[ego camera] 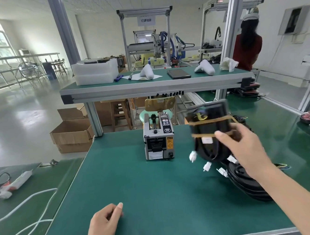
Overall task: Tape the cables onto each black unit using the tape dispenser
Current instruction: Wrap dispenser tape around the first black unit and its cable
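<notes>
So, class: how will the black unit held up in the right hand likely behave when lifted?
The black unit looks rigid, and the right hand alone lifts it, so it is probably light. Its cables with white connectors dangle, so they would likely swing and snag.

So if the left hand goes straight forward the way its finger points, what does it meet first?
Probably the tape dispenser. The left hand rests on the green mat, pointing up-right; bare mat lies between, though depth is uncertain.

1. Setting: a factory assembly hall with a polished floor.
2. Evidence: green-matted workbench framed in aluminium profile; behind it, a raised shelf.
3. Beyond the shelf: an automated dispensing machine; left of the workbench, cardboard cartons.
</notes>
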`<action>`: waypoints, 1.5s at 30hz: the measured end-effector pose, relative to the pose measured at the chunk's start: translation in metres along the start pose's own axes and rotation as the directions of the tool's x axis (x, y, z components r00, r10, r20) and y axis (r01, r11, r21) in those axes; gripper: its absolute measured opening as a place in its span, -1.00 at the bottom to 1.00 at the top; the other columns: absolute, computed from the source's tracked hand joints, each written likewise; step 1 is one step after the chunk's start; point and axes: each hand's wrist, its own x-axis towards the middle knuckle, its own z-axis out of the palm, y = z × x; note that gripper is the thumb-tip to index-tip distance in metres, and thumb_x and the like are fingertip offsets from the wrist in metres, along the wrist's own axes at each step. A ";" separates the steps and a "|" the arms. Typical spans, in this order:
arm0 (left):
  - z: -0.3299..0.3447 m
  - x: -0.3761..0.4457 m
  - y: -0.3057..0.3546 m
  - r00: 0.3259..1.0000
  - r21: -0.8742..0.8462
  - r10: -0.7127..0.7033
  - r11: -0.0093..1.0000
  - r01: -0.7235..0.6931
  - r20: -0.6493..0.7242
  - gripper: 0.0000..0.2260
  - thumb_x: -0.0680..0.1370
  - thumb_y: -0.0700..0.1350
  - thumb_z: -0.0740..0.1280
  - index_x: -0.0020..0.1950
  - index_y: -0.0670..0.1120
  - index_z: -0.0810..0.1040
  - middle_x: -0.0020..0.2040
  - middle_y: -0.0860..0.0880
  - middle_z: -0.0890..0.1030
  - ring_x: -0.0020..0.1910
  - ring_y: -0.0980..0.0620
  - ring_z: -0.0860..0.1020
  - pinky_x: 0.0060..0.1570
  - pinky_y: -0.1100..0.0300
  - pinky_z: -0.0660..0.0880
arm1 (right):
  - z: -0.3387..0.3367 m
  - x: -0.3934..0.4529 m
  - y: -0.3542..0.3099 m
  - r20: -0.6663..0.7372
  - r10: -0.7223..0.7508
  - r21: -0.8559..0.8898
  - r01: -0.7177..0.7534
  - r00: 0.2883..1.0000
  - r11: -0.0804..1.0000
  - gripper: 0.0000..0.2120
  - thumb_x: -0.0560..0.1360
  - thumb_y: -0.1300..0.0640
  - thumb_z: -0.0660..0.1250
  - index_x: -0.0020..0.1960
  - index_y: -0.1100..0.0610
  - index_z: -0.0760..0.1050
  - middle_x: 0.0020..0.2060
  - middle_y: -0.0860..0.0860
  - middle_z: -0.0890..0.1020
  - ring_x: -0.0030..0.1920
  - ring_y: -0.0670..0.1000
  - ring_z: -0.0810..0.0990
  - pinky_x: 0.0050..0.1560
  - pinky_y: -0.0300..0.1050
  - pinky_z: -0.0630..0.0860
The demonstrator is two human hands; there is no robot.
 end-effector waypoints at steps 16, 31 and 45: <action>0.023 0.042 0.024 0.998 -0.225 0.057 0.973 -0.057 -0.009 -0.88 0.72 -0.06 0.35 0.09 0.13 0.68 0.01 0.17 0.77 0.07 0.30 0.63 0.11 0.28 0.48 | 0.147 -0.001 0.045 0.760 0.072 -0.361 0.328 0.646 0.873 -0.64 0.56 -0.17 0.43 0.32 -0.27 0.46 0.13 -0.34 0.55 0.20 -0.18 0.52 0.19 -0.20 0.37; 0.044 0.062 0.034 0.965 -0.504 0.171 0.862 -0.048 0.200 -0.79 0.63 0.07 0.44 0.23 0.08 0.74 0.21 0.07 0.76 0.24 0.13 0.69 0.17 0.44 0.52 | 0.145 -0.007 0.071 0.751 0.058 -0.321 0.288 0.657 0.902 -0.62 0.56 -0.22 0.37 0.35 -0.33 0.41 0.27 -0.40 0.52 0.31 -0.32 0.45 0.40 -0.11 0.39; 0.044 0.061 0.039 0.951 -0.490 0.168 0.871 -0.020 0.260 -0.66 0.57 0.13 0.40 0.26 0.01 0.71 0.18 0.08 0.77 0.22 0.15 0.70 0.14 0.48 0.49 | 0.144 -0.011 0.070 0.747 0.028 -0.300 0.300 0.664 0.905 -0.60 0.54 -0.28 0.33 0.36 -0.36 0.37 0.31 -0.39 0.47 0.39 -0.29 0.41 0.46 -0.05 0.36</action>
